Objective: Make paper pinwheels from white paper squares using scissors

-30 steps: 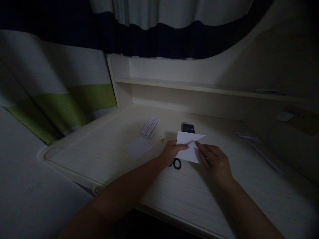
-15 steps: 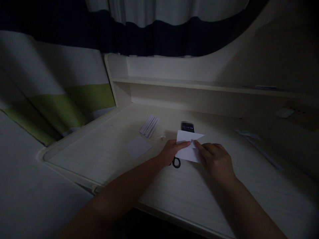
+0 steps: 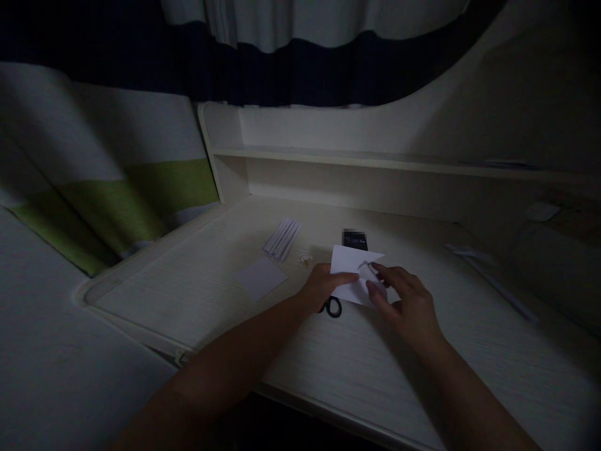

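Observation:
A folded white paper (image 3: 350,270) lies on the pale wooden desk (image 3: 328,376) in dim light. My left hand (image 3: 323,287) rests on the paper's left edge, thumb pressed across it, fingers curled. My right hand (image 3: 404,300) is at the paper's right side, its forefinger and thumb pinching a fold near the paper's right corner. Black scissors (image 3: 333,307) lie under my left hand, only one handle loop showing.
A small white paper square (image 3: 261,278) and a bundle of white paper strips (image 3: 282,238) lie to the left. A dark small object (image 3: 355,239) sits behind the paper, tiny scraps (image 3: 305,258) beside it. A shelf (image 3: 375,163) runs along the back, striped curtains (image 3: 117,181) hang left.
My right hand has shifted from pressing the paper's middle crease to pinching its right part, and the pointed right corner now looks folded in. The left hand has stayed put.

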Demonstrator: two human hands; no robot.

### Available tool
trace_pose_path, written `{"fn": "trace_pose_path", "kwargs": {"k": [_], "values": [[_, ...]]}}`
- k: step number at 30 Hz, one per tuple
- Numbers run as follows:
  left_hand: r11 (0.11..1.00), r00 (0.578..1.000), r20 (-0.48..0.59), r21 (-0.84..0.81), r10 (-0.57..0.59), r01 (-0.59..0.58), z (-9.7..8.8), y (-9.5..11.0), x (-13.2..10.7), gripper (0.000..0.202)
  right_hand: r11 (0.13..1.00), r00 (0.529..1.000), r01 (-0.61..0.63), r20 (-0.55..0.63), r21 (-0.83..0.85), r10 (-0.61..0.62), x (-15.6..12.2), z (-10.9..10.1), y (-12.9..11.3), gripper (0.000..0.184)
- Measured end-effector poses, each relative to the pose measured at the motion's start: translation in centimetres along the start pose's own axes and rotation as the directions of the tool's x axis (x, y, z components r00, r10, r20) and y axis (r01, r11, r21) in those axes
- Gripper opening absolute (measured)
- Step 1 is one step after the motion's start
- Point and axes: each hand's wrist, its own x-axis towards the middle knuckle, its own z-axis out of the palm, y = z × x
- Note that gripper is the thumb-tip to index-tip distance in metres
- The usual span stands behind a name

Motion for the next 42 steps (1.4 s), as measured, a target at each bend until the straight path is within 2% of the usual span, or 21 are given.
{"fn": "trace_pose_path", "kwargs": {"k": [1,2,4,6,8,10,13,21,32,35,38,42], "values": [[1.0,1.0,0.001,-0.003,-0.006,0.006,0.1,0.1,-0.1,0.038,0.981,0.989,-0.149,0.002,0.122,0.15,0.1,0.1,-0.1,0.036],[1.0,1.0,0.003,-0.005,-0.014,0.014,0.1,0.2,-0.1,0.038,0.928,0.958,-0.285,0.032,0.238,0.286,0.1,0.1,-0.2,0.034],[0.999,0.999,0.009,0.005,-0.037,0.037,0.3,0.3,-0.3,0.038,0.771,0.876,-0.477,0.161,0.421,0.454,0.4,0.3,-0.2,0.031],[0.997,0.998,0.005,0.04,-0.064,0.064,0.3,0.4,-0.4,0.036,0.619,0.811,-0.579,0.297,0.531,0.504,0.5,0.6,0.0,0.029],[0.992,0.996,-0.006,0.089,-0.087,0.087,0.3,0.3,-0.4,0.035,0.494,0.759,-0.64,0.381,0.589,0.528,0.6,0.9,0.2,0.027],[0.987,0.995,-0.017,0.128,-0.099,0.1,0.3,0.2,-0.4,0.034,0.411,0.727,-0.667,0.421,0.621,0.543,0.5,1.2,0.4,0.026],[0.985,0.995,-0.013,0.142,-0.101,0.102,0.2,0.1,-0.3,0.034,0.348,0.709,-0.677,0.449,0.649,0.544,0.4,1.3,0.5,0.026],[0.982,0.997,-0.016,0.168,-0.08,0.081,0.4,0.2,-0.4,0.029,0.338,0.671,-0.717,0.471,0.61,0.573,0.5,1.1,0.5,0.027],[0.972,0.997,-0.011,0.223,-0.075,0.075,0.2,0.2,-0.3,0.027,0.314,0.664,-0.72,0.485,0.618,0.569,0.7,0.9,-0.1,0.03],[0.974,0.995,-0.013,0.204,-0.102,0.103,0.3,0.5,-0.4,0.025,0.386,0.698,-0.688,0.414,0.615,0.585,0.7,0.9,0.2,0.03],[0.967,0.99,-0.02,0.211,-0.139,0.14,0.4,0.7,-0.5,0.025,0.418,0.74,-0.591,0.256,0.69,0.623,0.8,0.9,1.0,0.027],[0.952,0.983,0.054,0.266,-0.174,0.154,0.1,0.5,-0.5,0.029,0.508,0.768,-0.5,0.089,0.701,0.634,1.1,0.3,2.1,0.027]]}}
